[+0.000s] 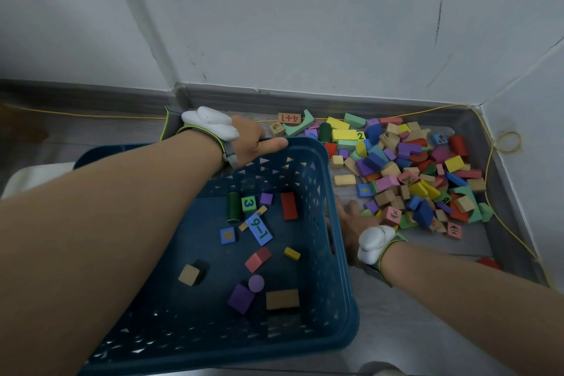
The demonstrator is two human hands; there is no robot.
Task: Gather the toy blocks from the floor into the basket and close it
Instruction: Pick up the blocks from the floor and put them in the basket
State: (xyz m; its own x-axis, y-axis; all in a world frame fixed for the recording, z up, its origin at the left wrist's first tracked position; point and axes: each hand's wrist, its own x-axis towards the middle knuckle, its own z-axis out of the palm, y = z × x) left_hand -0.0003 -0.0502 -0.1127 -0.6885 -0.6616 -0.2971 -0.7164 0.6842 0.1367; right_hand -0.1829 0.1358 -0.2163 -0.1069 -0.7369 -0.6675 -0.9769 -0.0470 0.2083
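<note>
A dark blue plastic basket (341, 256) with perforated walls stands on the floor at the centre, holding several coloured wooden blocks (259, 229). My left hand (253, 143) grips the basket's far rim, thumb lying along the edge. My right hand (348, 217) is low beside the basket's right wall, fingers spread flat toward a large pile of coloured toy blocks (409, 168) on the floor in the corner. No lid can be made out for certain.
White walls and a grey skirting board close off the corner behind and to the right of the pile. A thin yellow cord (500, 143) runs along the skirting. One red block (488, 262) lies apart at the right. A white object (27, 177) sits left of the basket.
</note>
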